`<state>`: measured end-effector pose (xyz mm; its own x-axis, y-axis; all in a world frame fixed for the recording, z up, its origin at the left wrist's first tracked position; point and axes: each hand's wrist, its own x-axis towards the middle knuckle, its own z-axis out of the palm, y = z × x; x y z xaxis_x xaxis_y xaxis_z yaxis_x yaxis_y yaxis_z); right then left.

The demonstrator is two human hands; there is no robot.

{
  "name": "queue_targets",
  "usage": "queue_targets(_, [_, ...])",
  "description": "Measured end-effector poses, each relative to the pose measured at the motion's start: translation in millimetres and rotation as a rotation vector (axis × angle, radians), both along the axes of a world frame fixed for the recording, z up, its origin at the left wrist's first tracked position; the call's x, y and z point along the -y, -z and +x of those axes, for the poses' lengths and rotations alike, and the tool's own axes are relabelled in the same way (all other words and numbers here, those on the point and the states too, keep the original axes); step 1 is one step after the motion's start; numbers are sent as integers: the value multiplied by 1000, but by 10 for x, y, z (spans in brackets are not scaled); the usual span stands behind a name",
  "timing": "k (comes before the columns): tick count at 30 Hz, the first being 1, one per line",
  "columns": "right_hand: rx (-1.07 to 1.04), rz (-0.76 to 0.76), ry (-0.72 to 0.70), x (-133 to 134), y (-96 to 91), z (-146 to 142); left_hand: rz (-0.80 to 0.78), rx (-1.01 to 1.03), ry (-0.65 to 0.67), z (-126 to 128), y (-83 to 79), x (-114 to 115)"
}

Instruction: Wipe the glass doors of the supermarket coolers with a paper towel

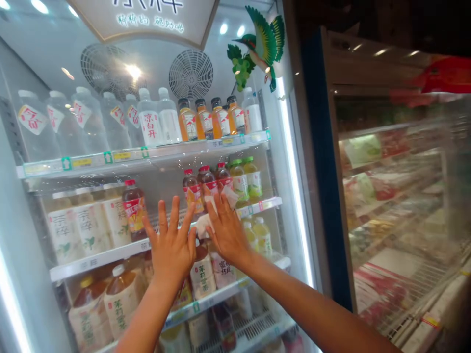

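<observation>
My left hand point(172, 242) is held up with its fingers spread, palm toward the glass door of the lit drinks fridge, and nothing is in it. To its right, my right hand point(230, 233) presses a crumpled white tissue point(203, 226) at the glass; parts of the tissue stick out past the fingers. Behind the glass stand red-capped bottles point(192, 189) and a single red-capped bottle point(133, 208) left of my hands. White-labelled tea bottles point(202, 274) show below, partly hidden by my arms.
Clear water bottles point(88, 120) and orange bottles point(204, 120) line the top shelf. A bird sticker point(263, 41) sits high on the glass. At the right, beyond a dark side panel point(333, 196), is a blurred chiller point(397, 196) with packaged goods.
</observation>
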<state>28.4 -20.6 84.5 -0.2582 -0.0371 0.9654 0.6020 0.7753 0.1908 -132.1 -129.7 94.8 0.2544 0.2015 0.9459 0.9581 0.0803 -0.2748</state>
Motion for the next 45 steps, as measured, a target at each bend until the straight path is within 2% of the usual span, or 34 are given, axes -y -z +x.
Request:
queue_targets(3, [33, 9, 44, -147, 74, 277, -15, -15, 31, 141, 10, -124])
queue_targets(7, [-52, 0, 123, -325, -72, 595, -22, -17, 69, 226, 11, -237])
queue_targets(12, [126, 118, 133, -440, -172, 726, -15, -6, 96, 231, -3, -275])
queue_targets(16, [270, 233, 123, -539, -414, 849, -16, -12, 97, 202, 7, -278])
queue_targets(19, [354, 310, 50, -597, -594, 924, -14, -13, 89, 191, 16, -289])
queue_targets(24, [417, 360, -29, -602, -671, 917, -17, -20, 71, 195, 20, -298])
queue_targets(31, [336, 212, 138, -468, -638, 755, -11, -19, 58, 209, 6, -293])
queue_targets(34, [360, 206, 144, -501, -674, 779, -19, -26, 75, 199, -3, -281])
queue_targets(38, [194, 142, 152, -541, -671, 811, -29, -40, 94, 172, 13, -240])
queue_targets(42, [465, 277, 76, -496, -608, 753, -15, -53, 60, 99, 8, -187])
queue_targets(45, [294, 184, 113, -440, -619, 665, 4, -51, 19, 7, -28, -123])
